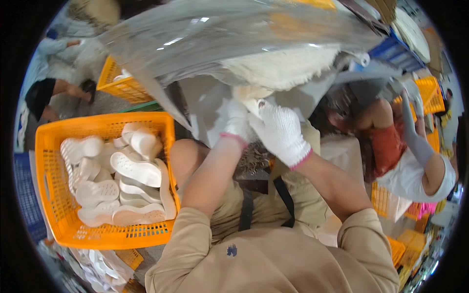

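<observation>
A cream shoe sole [254,95] is held up in front of the person's chest, just below a large clear plastic bag [234,39] holding pale material. Right hand [281,132], in a white knit glove, has fingers closed around the sole. Left hand [235,122], also gloved, presses against it; its finger position cannot be made out. At the person's left stands an orange crate [49,146] filled with white soles [132,168]. Another worker [410,161] sits to the right.

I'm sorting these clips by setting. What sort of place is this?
Probably a shoe workshop: an orange crate full of white shoe soles, more crates around, and gloved hands working under a clear plastic sheet.
</observation>
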{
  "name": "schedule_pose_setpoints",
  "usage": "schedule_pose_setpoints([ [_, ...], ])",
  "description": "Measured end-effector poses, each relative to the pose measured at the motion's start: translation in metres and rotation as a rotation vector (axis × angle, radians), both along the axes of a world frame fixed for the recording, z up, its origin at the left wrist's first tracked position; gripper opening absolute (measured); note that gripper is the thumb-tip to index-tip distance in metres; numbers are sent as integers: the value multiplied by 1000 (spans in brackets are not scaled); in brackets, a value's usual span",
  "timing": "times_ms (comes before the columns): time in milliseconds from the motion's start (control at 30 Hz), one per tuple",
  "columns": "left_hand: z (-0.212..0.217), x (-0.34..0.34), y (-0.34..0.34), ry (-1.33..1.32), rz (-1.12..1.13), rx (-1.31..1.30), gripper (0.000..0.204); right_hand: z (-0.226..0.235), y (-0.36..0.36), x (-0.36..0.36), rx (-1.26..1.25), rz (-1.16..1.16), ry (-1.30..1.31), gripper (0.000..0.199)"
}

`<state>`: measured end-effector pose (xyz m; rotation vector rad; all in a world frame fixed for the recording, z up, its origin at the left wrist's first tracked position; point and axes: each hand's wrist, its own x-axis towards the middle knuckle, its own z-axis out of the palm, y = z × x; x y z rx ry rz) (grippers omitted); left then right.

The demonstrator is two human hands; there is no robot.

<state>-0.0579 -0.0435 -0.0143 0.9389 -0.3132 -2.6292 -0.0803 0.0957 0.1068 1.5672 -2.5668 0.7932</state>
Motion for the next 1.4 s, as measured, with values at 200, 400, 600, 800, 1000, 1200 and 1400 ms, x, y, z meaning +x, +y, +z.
schedule_pose_setpoints([
  [200,8,25,34,252,-57,-278,44,-14,17,11,-150,-34,106,26],
  [400,12,9,54,-208,212,-926,54,-26,-12,5,-150,-144,187,15],
  [600,-9,8,29,55,125,-541,50,14,-22,-10,-94,-50,-151,37],
  [800,-7,14,4,890,-533,226,51,42,26,15,177,109,-480,67],
  [1000,16,6,6,639,-183,196,57,34,-15,11,142,92,-933,65],
  [1200,1,5,39,736,-306,575,63,1,82,50,74,31,8,53],
  [1400,6,7,17,933,-200,255,61,17,24,18,-6,-14,-37,44],
])
